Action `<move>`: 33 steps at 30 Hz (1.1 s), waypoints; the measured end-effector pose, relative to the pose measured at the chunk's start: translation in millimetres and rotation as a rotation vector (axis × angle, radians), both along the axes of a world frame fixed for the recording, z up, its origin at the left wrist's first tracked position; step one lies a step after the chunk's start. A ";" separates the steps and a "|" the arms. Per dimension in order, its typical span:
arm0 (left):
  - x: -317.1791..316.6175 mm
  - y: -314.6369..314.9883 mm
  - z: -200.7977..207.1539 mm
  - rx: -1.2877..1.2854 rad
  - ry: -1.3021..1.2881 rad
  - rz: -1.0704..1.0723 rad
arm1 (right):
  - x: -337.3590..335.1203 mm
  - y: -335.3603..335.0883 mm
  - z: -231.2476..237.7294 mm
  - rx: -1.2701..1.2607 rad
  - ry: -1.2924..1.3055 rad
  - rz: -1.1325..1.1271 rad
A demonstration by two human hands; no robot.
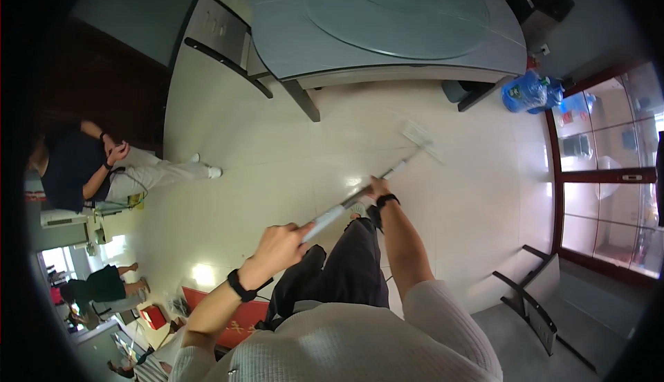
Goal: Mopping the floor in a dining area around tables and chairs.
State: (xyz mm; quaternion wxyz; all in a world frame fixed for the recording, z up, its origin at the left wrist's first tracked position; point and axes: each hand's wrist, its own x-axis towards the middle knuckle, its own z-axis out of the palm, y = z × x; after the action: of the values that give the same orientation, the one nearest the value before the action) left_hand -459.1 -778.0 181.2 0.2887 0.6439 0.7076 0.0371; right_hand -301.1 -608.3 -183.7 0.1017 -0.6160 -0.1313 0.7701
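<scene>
At far left a person in a dark shirt stands with hands together; lower down, a red box sits near another person. A chair stands by the table, whose legs stand beyond the mop. The left hand is wrapped round the mop pole near its upper end; the right hand grips it lower down. The blurred mop head is at the floor, ahead of the person. Rightward are blue water bottles, another chair and a glass-doored cabinet. Pale characters mark the red mat; the front bottle's green label is too small to read.
</scene>
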 end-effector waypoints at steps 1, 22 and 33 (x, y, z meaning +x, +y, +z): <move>9.7 8.9 -7.0 -0.046 -0.015 -0.101 | 35.4 2.9 -21.1 0.021 0.001 -0.137; -109.8 -148.6 -34.9 0.644 -1.178 0.550 | -129.7 -129.8 9.4 -0.056 0.196 -0.049; -204.3 -366.4 25.0 0.818 -0.869 0.711 | -294.0 -360.1 99.7 -0.228 0.523 0.068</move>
State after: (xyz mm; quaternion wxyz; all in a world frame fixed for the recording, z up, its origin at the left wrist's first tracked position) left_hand -663.4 -1144.3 206.2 0.2503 0.3567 0.6253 0.6474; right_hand -595.1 -968.4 -83.9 0.0361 -0.3992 -0.0339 0.9155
